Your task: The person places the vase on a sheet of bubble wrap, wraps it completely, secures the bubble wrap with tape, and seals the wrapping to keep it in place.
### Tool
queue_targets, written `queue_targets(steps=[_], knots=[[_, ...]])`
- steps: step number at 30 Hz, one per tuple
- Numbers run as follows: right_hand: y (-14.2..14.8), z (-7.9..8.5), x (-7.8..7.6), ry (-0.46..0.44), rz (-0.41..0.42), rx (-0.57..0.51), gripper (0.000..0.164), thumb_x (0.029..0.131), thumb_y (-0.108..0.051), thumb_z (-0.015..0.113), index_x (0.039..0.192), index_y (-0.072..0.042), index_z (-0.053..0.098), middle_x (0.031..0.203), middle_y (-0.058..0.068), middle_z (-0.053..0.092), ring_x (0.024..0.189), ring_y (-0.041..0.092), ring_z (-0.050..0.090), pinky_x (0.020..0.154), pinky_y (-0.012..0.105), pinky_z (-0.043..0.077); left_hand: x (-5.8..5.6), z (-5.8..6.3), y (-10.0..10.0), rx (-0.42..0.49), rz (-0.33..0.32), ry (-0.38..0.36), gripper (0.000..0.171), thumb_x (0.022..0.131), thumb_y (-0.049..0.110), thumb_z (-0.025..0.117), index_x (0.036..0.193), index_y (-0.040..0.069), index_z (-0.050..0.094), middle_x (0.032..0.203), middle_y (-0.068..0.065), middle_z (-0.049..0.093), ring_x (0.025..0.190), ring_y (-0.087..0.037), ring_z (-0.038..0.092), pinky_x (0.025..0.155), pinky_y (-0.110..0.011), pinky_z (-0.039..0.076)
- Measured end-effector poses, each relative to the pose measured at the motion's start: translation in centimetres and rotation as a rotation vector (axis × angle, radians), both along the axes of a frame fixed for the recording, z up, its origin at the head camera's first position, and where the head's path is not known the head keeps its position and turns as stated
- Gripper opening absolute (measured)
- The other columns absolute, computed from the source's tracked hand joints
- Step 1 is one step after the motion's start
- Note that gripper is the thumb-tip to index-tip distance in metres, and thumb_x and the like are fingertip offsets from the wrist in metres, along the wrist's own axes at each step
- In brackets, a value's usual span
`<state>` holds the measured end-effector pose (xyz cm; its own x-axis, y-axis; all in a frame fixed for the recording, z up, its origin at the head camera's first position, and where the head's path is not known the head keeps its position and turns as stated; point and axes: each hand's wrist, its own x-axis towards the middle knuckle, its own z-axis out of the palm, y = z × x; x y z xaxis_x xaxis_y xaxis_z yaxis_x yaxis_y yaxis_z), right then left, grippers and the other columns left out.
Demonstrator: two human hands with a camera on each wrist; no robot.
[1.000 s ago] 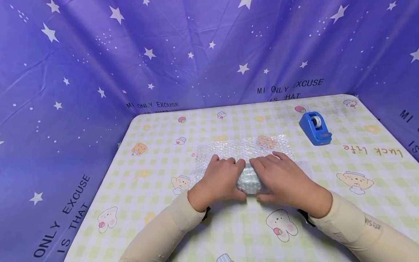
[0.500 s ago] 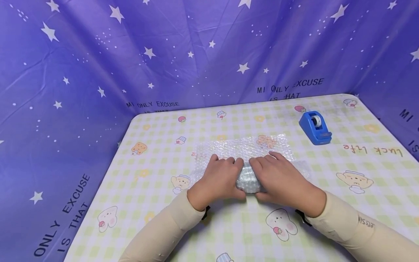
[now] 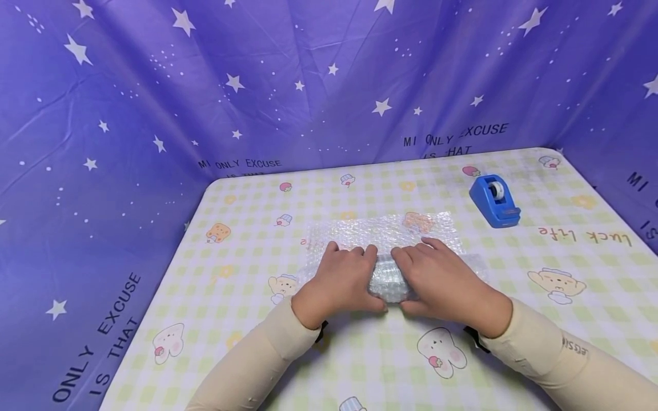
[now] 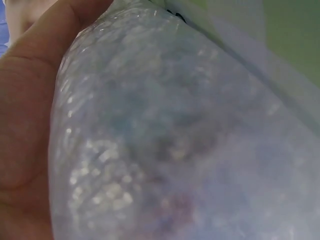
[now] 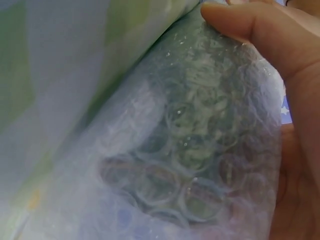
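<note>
A bundle rolled in clear bubble wrap [image 3: 390, 281] lies near the middle of the table, directly in front of the person. My left hand [image 3: 341, 279] grips its left part, fingers over the far side and thumb along the near side. In the same way my right hand [image 3: 444, 279] holds the right part. Flat bubble wrap [image 3: 375, 231] spreads out beyond the roll. Through the layers in the right wrist view, a dark, greenish object [image 5: 195, 145] shows blurred inside the roll [image 5: 250, 100]. The left wrist view has the wrap [image 4: 150, 110] close up beside the thumb.
A blue tape dispenser [image 3: 496, 202] with a roll of tape stands at the back right of the table. The table [image 3: 247, 228] has a green checked cover with cartoon prints. Purple starry curtains [image 3: 308, 74] hang behind and at the sides.
The left hand has slid very slightly left along the roll. Both hands keep their hold, and the roll stays almost in place. The tape dispenser has not moved.
</note>
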<state>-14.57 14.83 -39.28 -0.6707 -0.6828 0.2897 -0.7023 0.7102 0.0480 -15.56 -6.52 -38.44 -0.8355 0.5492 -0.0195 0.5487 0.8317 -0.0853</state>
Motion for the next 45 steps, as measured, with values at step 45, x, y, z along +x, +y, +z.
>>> queue_targets(steps=[45], knots=[[0.7,0.1,-0.8,-0.092,0.004,-0.035,0.078,0.061,-0.055,0.085,0.118,-0.008,0.061,0.093,-0.002,0.068,0.088,0.019,0.067,0.088,0.051,0.053,1.7,-0.7,1.6,-0.009,-0.092,0.364,0.076,0.059,0.069,0.083,0.107,0.017,0.056,0.092,0.005,0.060,0.076,-0.018,0.059,0.076,-0.038,0.037]])
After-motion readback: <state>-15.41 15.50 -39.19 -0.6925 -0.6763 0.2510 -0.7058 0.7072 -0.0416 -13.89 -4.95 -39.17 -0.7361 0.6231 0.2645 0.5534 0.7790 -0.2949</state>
